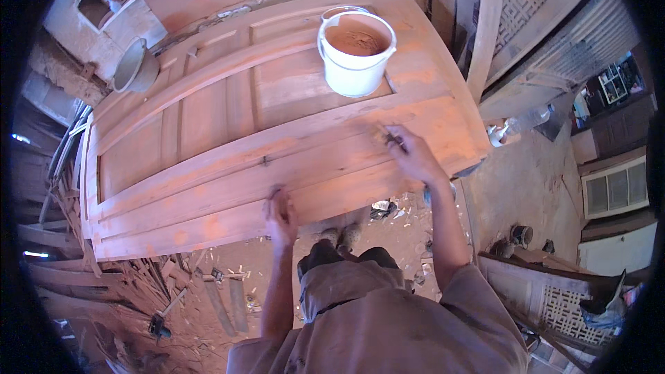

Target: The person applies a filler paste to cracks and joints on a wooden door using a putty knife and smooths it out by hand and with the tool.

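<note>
A panelled wooden door lies flat before me, its surface dusty and smeared with orange patches. Over its near boards, toward the right, my right hand is closed round a small thing, blurred and partly hidden by the fingers. My left hand is at the door's near edge with its fingers curled inward; whether anything is in them cannot be made out. A white bucket of reddish-brown powder or paste stands on the door beyond my right hand.
A grey bucket lies tilted at the door's far left. Scrap wood and shavings litter the floor. A clear plastic bottle lies by the right end. A plank leans behind, and lattice panels stand at the right.
</note>
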Demonstrator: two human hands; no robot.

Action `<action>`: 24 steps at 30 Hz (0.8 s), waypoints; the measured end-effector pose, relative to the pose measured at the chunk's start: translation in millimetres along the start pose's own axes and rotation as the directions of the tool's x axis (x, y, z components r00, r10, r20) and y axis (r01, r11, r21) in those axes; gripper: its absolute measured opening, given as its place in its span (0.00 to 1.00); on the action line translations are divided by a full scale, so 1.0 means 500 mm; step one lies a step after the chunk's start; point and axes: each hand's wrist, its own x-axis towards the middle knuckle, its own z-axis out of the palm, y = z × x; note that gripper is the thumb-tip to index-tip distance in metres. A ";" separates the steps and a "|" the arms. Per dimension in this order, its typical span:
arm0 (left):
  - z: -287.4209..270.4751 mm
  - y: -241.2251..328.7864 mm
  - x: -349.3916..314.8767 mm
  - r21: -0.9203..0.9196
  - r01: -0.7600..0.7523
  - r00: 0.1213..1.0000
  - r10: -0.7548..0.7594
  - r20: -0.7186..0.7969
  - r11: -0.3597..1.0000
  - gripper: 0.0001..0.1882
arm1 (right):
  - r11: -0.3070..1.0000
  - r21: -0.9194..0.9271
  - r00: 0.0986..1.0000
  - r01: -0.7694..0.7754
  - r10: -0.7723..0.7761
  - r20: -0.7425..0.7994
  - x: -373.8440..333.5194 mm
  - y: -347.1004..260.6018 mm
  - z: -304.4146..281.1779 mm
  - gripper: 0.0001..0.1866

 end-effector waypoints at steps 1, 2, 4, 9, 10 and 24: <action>0.007 0.002 0.000 0.059 -0.021 1.000 0.022 -0.012 0.998 0.16 | 0.998 0.019 0.999 -0.052 0.052 -0.005 0.014 -0.022 -0.014 0.18; 0.012 0.004 -0.002 0.119 -0.040 0.999 0.043 -0.024 0.992 0.16 | 0.994 0.038 0.995 -0.104 0.104 -0.007 0.030 -0.043 -0.026 0.19; 0.024 0.024 0.006 0.150 -0.025 0.999 0.031 -0.040 0.988 0.12 | 0.985 0.056 0.987 -0.162 0.162 -0.008 0.061 -0.080 -0.065 0.19; 0.014 0.028 0.011 0.181 0.017 0.999 -0.008 -0.053 0.983 0.11 | 0.986 -0.166 0.989 -0.031 0.006 -0.149 0.218 -0.143 -0.088 0.22; 0.018 0.031 0.010 0.182 0.001 0.999 0.005 -0.036 0.983 0.11 | 0.952 -0.303 0.973 0.052 -0.117 -0.199 0.259 -0.124 -0.099 0.23; 0.008 0.033 0.023 0.250 0.009 0.999 -0.021 0.047 0.968 0.22 | 0.307 -0.948 0.956 -0.080 0.294 0.015 0.397 -0.174 -0.138 0.25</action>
